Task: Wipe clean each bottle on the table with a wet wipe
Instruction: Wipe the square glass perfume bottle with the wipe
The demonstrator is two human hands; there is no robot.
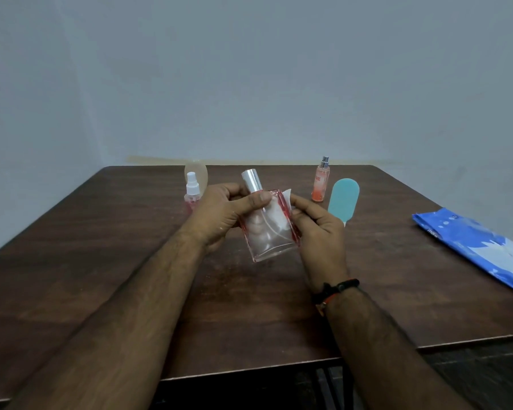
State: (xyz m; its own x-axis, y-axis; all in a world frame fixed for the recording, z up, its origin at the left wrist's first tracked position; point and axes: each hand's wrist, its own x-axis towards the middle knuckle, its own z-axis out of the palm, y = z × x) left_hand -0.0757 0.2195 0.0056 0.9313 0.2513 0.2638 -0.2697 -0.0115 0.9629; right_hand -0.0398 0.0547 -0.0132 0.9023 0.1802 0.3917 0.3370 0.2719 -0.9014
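A clear, pink-tinted rectangular glass bottle with a silver cap is held tilted above the middle of the brown table. My left hand grips its upper left side, thumb across the shoulder. My right hand presses a white wet wipe against the bottle's right side and back. A small pink spray bottle with a white nozzle stands behind my left hand. A slim orange spray bottle stands upright at the back right.
A blue wet-wipe pack lies at the table's right edge. A teal oval paddle-shaped object lies beside the orange bottle. A pale translucent oval object stands behind the pink spray bottle. A plain wall rises behind the table.
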